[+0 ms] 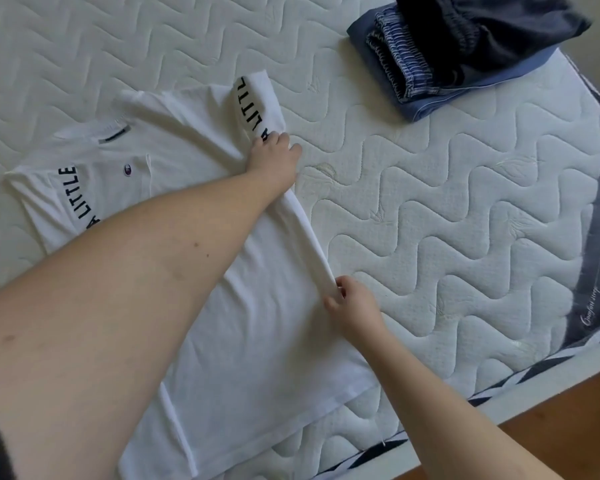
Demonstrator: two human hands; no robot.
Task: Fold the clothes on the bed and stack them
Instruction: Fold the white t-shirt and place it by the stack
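Head view: the white T-shirt (194, 265) lies flat on the mattress (465, 202), collar away from the person. Along its right edge, the left hand (274, 154) pinches the fabric by the sleeve and the right hand (347, 303) pinches nearer the hem. The folded stack (465, 53) sits well beyond that edge.

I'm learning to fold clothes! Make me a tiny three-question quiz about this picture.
1. True or false: the white T-shirt lies spread on the mattress.
2. Which hand pinches the shirt's folded side edge nearer the hem? A) left hand B) right hand
3. Fill in: the pile of folded clothes sits at the picture's top ____ corner.

Key: 1 true; 2 B; 3 right.
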